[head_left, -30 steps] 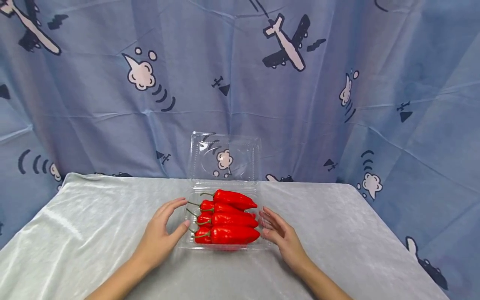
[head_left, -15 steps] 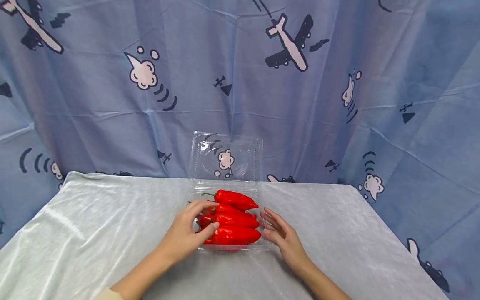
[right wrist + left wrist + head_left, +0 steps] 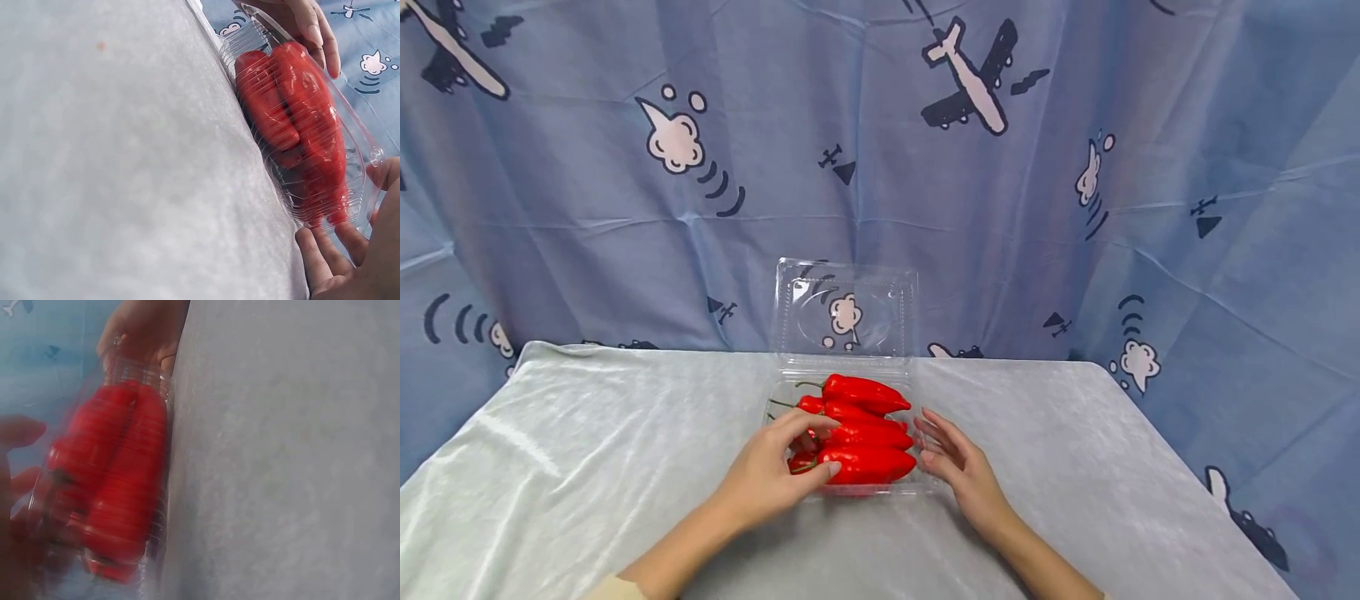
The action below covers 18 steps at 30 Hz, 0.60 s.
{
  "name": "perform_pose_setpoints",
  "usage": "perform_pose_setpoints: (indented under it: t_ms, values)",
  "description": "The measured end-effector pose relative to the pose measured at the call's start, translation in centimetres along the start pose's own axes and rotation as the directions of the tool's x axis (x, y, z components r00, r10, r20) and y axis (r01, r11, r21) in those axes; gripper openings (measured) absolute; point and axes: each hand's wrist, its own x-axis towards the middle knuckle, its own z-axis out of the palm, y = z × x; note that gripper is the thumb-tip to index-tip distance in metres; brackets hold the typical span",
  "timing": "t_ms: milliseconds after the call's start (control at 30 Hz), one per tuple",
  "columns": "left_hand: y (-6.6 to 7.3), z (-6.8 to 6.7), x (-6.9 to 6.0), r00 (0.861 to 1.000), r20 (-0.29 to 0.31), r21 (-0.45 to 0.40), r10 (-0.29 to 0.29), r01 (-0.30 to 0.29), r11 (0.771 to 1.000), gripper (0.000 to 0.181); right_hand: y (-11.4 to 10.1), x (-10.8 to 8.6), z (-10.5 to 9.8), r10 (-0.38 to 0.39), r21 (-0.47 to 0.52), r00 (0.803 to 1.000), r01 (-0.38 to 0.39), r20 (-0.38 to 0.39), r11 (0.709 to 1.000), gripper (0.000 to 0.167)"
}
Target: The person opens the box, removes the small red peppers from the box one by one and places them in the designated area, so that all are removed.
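Several red peppers (image 3: pixel 865 464) with green stems lie stacked in a clear plastic clamshell container (image 3: pixel 917 487), and its lid (image 3: pixel 805 300) stands raised at the back. My left hand (image 3: pixel 767 467) is over the stem ends at the left, fingers bent and thumb near the front pepper, with a gap between them. It hides some stems. Motion blurs the peppers (image 3: pixel 119 481) in the left wrist view. At the right end, my right hand (image 3: pixel 970 479) rests beside the container wall. In the right wrist view its fingertips (image 3: pixel 309 240) touch that wall.
A pale grey cloth (image 3: pixel 587 417) covers the table. Behind it hangs a blue curtain (image 3: pixel 775 167) with printed planes and clouds, close to the table's back edge and the upright lid.
My left hand has moved right from beside the container to over the stem ends, then a little nearer to me. The right hand has stayed by the right wall.
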Motion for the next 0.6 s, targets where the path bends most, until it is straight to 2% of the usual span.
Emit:
perform_pose_setpoints:
  t_ms: [300, 600]
  values:
    - [-0.18, -0.30, -0.10, 0.997, 0.070, 0.003, -0.016, 0.016, 1.000, 0.032, 0.08, 0.00, 0.15, -0.005, -0.011, 1.000, 0.005, -0.004, 1.000, 0.057]
    - [-0.27, -0.39, 0.05, 0.995, 0.096, -0.010, -0.028, 0.029, 1.000, 0.029, -0.04, 0.08, 0.09, 0.002, -0.009, 1.000, -0.002, 0.003, 1.000, 0.057]
